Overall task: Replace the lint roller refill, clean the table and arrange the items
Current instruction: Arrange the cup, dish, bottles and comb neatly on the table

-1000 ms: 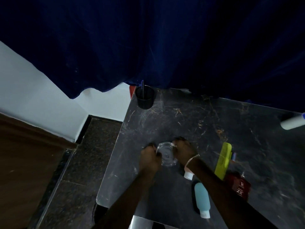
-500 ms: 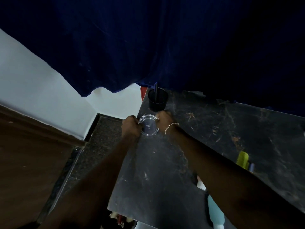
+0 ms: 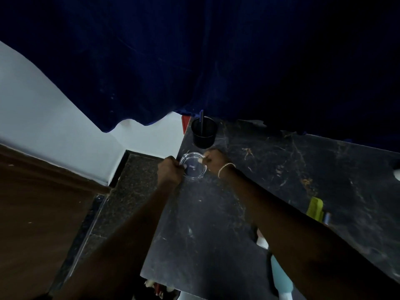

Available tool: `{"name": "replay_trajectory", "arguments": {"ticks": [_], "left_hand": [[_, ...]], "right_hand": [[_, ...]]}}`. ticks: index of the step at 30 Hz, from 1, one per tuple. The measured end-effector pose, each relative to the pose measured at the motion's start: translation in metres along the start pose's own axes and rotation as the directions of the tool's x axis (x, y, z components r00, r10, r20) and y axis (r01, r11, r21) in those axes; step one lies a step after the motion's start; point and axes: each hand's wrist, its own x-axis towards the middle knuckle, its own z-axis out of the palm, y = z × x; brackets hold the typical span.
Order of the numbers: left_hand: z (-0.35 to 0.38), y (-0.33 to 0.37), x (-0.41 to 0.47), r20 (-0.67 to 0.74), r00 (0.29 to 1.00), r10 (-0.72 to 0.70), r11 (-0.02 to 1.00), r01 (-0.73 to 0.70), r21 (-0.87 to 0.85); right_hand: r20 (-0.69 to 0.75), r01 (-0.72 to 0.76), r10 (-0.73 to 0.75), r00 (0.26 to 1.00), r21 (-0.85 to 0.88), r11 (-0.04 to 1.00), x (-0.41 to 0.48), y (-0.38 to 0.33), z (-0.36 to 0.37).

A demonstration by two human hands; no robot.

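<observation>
A clear glass dish [image 3: 193, 166] rests at the far left edge of the dark marble table [image 3: 270, 176], just in front of a black cup [image 3: 204, 132] holding a dark pen. My left hand [image 3: 170, 171] grips the dish's left rim. On its right rim my right hand [image 3: 213, 159], with a thin bracelet at the wrist, pinches it. A white lint roller end [image 3: 397, 173] peeks in at the right edge.
A yellow-green comb [image 3: 315, 208] lies at the right beside my forearm. A teal bottle with white cap [image 3: 281, 278] and another white cap [image 3: 262, 242] lie near the front edge. A dark blue curtain [image 3: 216, 61] hangs behind the table. Dark floor and white wall lie left.
Both hands have carried the glass dish from the table's front middle to the far left corner by the black cup. It has barely shifted over the last half second.
</observation>
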Motion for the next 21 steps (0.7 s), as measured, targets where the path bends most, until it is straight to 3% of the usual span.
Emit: {"name": "replay_trajectory", "arguments": {"ticks": [2, 4, 8, 13, 21], "left_hand": [[-0.004, -0.007, -0.008, -0.006, 0.999, 0.035, 0.999, -0.036, -0.016], [-0.008, -0.014, -0.023, -0.04, 0.994, 0.104, 0.994, -0.105, -0.029], [-0.012, -0.021, -0.065, -0.092, 0.915, 0.393, 0.919, -0.388, 0.065], [-0.007, -0.023, -0.122, 0.001, 0.81, 0.586, 0.803, -0.581, 0.136], [0.032, -0.008, -0.216, 0.145, 0.673, 0.726, 0.612, -0.727, 0.311]], "right_hand": [[0.057, 0.01, -0.017, 0.998, 0.115, 0.993, -0.01, 0.006, -0.006], [0.037, 0.023, -0.028, 0.999, 0.125, 0.992, -0.027, 0.014, -0.012], [-0.041, 0.114, -0.111, 0.993, 0.068, 0.991, -0.076, 0.039, -0.014], [-0.225, 0.242, -0.294, 0.929, -0.234, 0.942, -0.16, 0.078, -0.018], [-0.348, 0.179, -0.34, 0.874, -0.421, 0.889, -0.286, 0.122, -0.03]]}}
